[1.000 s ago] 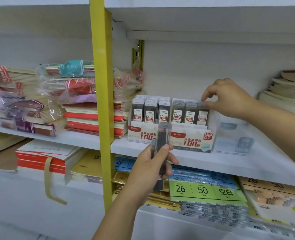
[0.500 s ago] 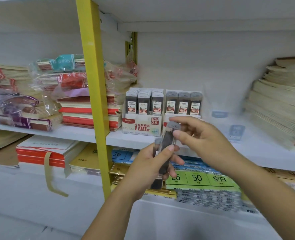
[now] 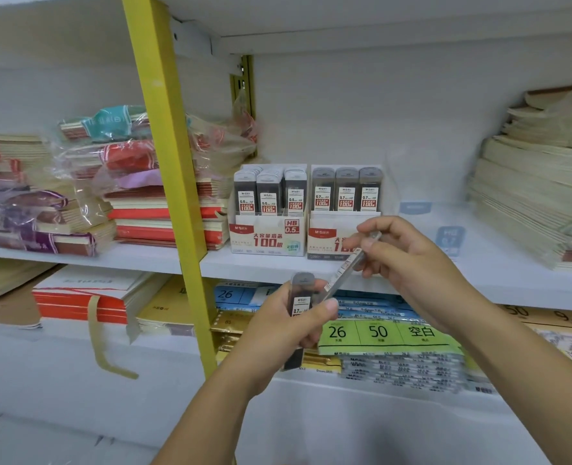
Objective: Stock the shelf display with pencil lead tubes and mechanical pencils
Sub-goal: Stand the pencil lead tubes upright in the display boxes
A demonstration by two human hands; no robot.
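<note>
Right hand (image 3: 412, 263) pinches one tube (image 3: 346, 267) near its cap, left hand (image 3: 283, 333) grips spare tubes (image 3: 300, 297), light slick plastic I'd guess.

Stationery shop indicated. White shelf (image 3: 519, 280) divided by yellow upright (image 3: 164, 162). Retail display boxes (image 3: 268, 236) of pencil lead tubes (image 3: 268, 196) set near shelf front edge. Shrink-wrapped notebook stacks (image 3: 76, 196) piled at left end; labelled paper packs (image 3: 388, 332) stocked below.
</note>
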